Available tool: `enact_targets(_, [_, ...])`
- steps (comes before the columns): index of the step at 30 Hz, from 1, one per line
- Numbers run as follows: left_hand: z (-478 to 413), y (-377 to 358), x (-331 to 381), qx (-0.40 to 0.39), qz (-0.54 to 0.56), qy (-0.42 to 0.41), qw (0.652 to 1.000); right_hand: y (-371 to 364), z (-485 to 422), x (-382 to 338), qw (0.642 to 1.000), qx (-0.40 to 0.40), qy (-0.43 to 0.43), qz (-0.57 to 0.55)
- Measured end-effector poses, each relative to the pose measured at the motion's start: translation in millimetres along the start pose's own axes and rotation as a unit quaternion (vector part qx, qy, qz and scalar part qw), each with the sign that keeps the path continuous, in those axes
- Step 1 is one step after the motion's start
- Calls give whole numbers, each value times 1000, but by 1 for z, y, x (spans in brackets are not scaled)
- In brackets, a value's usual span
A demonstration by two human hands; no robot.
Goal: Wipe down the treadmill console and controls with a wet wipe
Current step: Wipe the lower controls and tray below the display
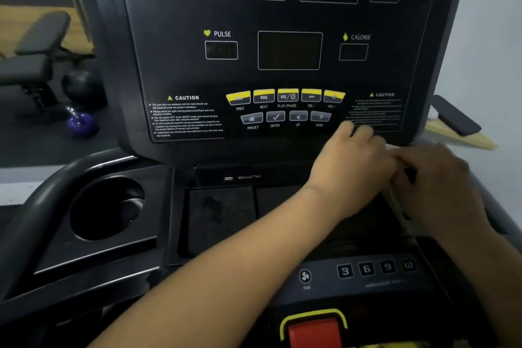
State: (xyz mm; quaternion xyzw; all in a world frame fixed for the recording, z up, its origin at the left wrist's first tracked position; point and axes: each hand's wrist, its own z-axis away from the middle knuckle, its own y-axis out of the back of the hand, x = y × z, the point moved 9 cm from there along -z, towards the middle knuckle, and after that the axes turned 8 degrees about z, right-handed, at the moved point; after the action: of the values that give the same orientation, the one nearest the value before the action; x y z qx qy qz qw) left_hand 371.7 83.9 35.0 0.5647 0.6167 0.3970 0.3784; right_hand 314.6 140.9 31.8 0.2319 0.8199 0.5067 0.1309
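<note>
I can't tell what the curled left hand point(350, 169) and blurry right hand point(435, 178) pinch; spread the wipe flat, then rub the yellow plastic buttons point(285, 96) above them.

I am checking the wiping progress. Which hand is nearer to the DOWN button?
Left. The left hand has its knuckles just below and right of the DOWN button; the right hand is farther right and lower.

Black console point(282, 17), yellow-topped buttons point(286, 94), red stop switch point(313, 332), purple ball point(82, 123)
</note>
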Motion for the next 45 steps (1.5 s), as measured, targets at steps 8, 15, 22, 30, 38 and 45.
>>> enact_targets(8, [48, -54, 3, -170, 78, 80, 979, -64, 35, -1, 980, -150, 122, 52])
enact_targets(15, [50, -55, 6, -209, 97, 77, 970, -54, 49, -2, 972, -227, 63, 15])
enact_targets(22, [77, -67, 20, -255, 200, 84, 942, -45, 82, -10, 963, -256, 56, 68])
enact_targets(30, [78, -55, 15, -255, 192, 101, 942, -49, 79, -13, 954, -290, 36, 73])
enact_targets(38, [68, -62, 15, -234, 164, 90, 954, -45, 65, -19, 963, -237, 53, 117])
enact_targets(45, [131, -35, 7, -177, 198, 125, 956, -37, 85, -63, 962, -246, 117, 25])
